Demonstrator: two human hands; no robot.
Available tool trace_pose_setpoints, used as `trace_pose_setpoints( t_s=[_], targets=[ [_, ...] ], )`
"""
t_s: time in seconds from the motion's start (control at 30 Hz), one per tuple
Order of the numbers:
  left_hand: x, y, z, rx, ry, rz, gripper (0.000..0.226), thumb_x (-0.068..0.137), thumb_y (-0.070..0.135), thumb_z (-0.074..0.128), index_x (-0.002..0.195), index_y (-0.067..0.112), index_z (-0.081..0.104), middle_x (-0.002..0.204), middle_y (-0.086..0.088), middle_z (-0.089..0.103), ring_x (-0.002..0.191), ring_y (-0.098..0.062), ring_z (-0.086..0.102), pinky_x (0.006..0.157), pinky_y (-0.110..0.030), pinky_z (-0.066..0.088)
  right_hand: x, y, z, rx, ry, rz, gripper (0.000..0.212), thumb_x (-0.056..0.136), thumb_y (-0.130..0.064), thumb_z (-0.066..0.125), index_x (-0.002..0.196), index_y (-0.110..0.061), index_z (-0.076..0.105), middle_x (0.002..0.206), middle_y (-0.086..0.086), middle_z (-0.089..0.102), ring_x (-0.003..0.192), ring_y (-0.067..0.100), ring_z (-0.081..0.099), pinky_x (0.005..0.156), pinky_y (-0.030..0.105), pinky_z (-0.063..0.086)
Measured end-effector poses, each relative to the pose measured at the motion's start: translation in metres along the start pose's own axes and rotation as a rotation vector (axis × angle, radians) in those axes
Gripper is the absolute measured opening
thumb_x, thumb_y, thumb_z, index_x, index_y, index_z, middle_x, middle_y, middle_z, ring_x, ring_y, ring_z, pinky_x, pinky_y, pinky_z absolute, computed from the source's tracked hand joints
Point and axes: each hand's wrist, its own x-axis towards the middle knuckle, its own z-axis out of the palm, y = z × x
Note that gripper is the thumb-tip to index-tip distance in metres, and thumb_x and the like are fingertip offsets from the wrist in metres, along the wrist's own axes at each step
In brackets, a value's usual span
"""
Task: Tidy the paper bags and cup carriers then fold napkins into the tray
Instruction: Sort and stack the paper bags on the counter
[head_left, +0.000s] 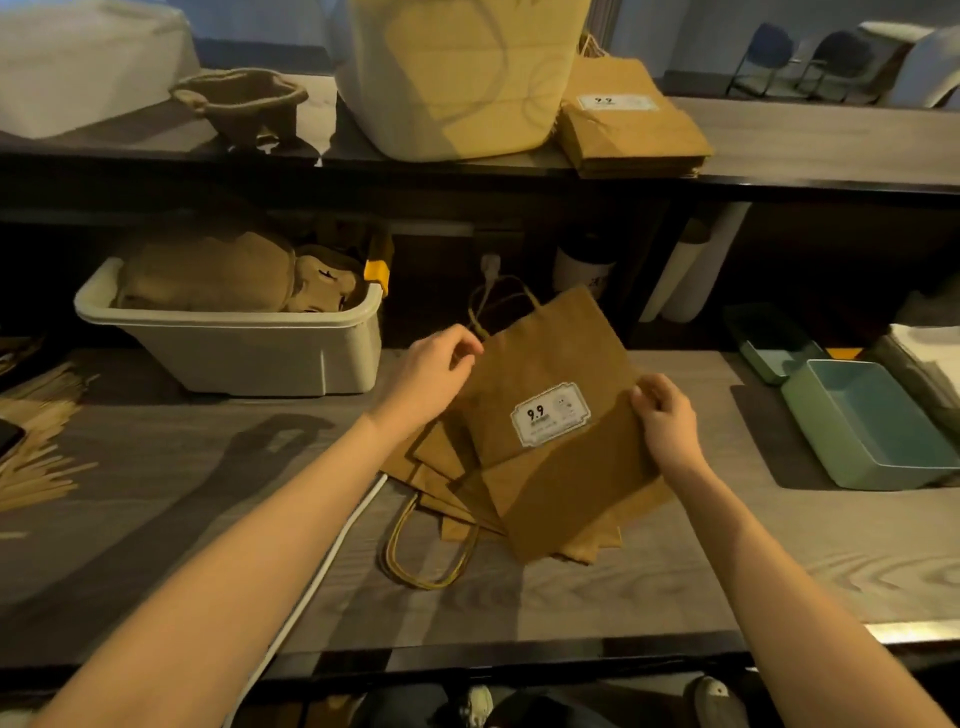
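Note:
A flat brown paper bag with a white "9.9" label sits on top of a loose pile of paper bags in the middle of the counter. My left hand pinches the top bag's left upper corner near its handle. My right hand grips its right edge. A neat stack of the same bags lies on the upper shelf. A pulp cup carrier stands on that shelf to the left. More cup carriers fill a white bin. A green tray rests at the right.
A big white bag stands on the upper shelf beside the bag stack. Wooden stirrers are scattered at the left. A white cable runs along the counter. White napkins lie at far right, behind a second green tray.

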Motion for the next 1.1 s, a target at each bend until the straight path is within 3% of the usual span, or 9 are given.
trace_pose_setpoints(
  t_s=[0.1, 0.23, 0.4, 0.47, 0.6, 0.7, 0.8, 0.93, 1.1],
  targets=[
    [-0.004, -0.023, 0.017, -0.075, -0.017, -0.17, 0.016, 0.094, 0.021, 0.051, 0.109, 0.021, 0.056, 0.101, 0.003, 0.06, 0.087, -0.011, 0.057, 0.07, -0.027, 0.05, -0.005, 0.03, 0.011, 0.169, 0.093, 0.242, 0.032, 0.1, -0.024, 0.043, 0.128, -0.009, 0.045, 0.131, 0.013, 0.05, 0.119, 0.031, 0.047, 0.102, 0.047, 0.039],
    [-0.008, -0.047, 0.032, -0.127, -0.058, -0.391, 0.017, 0.094, 0.018, 0.051, 0.11, 0.014, 0.055, 0.106, -0.004, 0.06, 0.091, -0.013, 0.054, 0.074, -0.026, 0.044, -0.006, 0.047, 0.031, 0.204, 0.096, 0.451, 0.039, 0.1, -0.02, 0.041, 0.136, -0.006, 0.036, 0.134, 0.017, 0.047, 0.122, 0.035, 0.045, 0.103, 0.049, 0.037],
    [-0.009, -0.058, 0.039, -0.095, -0.147, -0.637, 0.012, 0.094, 0.016, 0.05, 0.104, 0.01, 0.054, 0.108, -0.012, 0.055, 0.091, -0.02, 0.056, 0.074, -0.027, 0.041, -0.002, 0.055, 0.051, 0.104, -0.042, 0.537, 0.035, 0.084, -0.013, 0.042, 0.115, 0.001, 0.051, 0.117, 0.019, 0.057, 0.101, 0.038, 0.056, 0.084, 0.049, 0.051],
    [-0.01, -0.061, 0.041, -0.122, -0.224, -0.704, 0.026, 0.095, 0.018, 0.05, 0.117, 0.005, 0.048, 0.109, -0.012, 0.052, 0.096, -0.022, 0.053, 0.077, -0.029, 0.038, 0.005, 0.058, 0.056, 0.063, -0.084, 0.511, 0.037, 0.082, -0.016, 0.045, 0.113, 0.001, 0.052, 0.114, 0.018, 0.059, 0.098, 0.037, 0.057, 0.082, 0.048, 0.052],
    [-0.01, -0.07, 0.046, -0.19, -0.243, -0.739, 0.018, 0.093, 0.016, 0.051, 0.106, 0.004, 0.054, 0.103, -0.011, 0.058, 0.084, -0.019, 0.054, 0.073, -0.03, 0.04, 0.006, 0.034, 0.053, 0.059, -0.107, 0.531, 0.045, 0.091, -0.026, 0.054, 0.124, 0.003, 0.045, 0.114, 0.017, 0.057, 0.103, 0.033, 0.056, 0.089, 0.045, 0.048],
    [-0.009, -0.074, 0.045, -0.24, -0.231, -0.752, 0.022, 0.092, 0.014, 0.053, 0.105, -0.002, 0.062, 0.111, -0.015, 0.064, 0.099, -0.027, 0.06, 0.081, -0.033, 0.044, 0.008, 0.028, 0.048, 0.138, -0.152, 0.591, 0.045, 0.093, -0.029, 0.056, 0.122, 0.004, 0.046, 0.105, 0.016, 0.055, 0.094, 0.029, 0.054, 0.078, 0.04, 0.047],
    [-0.01, -0.072, 0.043, -0.283, -0.244, -0.739, 0.016, 0.093, 0.01, 0.051, 0.081, 0.009, 0.062, 0.092, -0.011, 0.063, 0.091, -0.023, 0.057, 0.076, -0.03, 0.043, 0.005, 0.027, 0.047, 0.172, -0.178, 0.61, 0.048, 0.092, -0.032, 0.059, 0.12, 0.005, 0.047, 0.102, 0.015, 0.054, 0.09, 0.027, 0.053, 0.073, 0.038, 0.045],
    [-0.01, -0.064, 0.041, -0.416, -0.249, -0.756, 0.025, 0.097, 0.011, 0.044, 0.121, 0.007, 0.053, 0.118, -0.012, 0.057, 0.11, -0.025, 0.052, 0.095, -0.036, 0.042, 0.003, 0.025, 0.049, 0.225, -0.147, 0.608, 0.046, 0.088, -0.035, 0.063, 0.112, 0.003, 0.054, 0.101, 0.015, 0.057, 0.089, 0.026, 0.055, 0.074, 0.037, 0.045],
    [-0.002, -0.043, 0.032, -0.676, -0.271, -0.753, 0.032, 0.101, 0.012, 0.034, 0.13, 0.01, 0.047, 0.122, -0.013, 0.056, 0.105, -0.025, 0.055, 0.088, -0.038, 0.046, 0.008, 0.021, 0.044, 0.364, -0.132, 0.604, 0.055, 0.085, -0.034, 0.067, 0.127, -0.006, 0.044, 0.117, 0.012, 0.055, 0.101, 0.028, 0.055, 0.081, 0.04, 0.046]
  ],
)
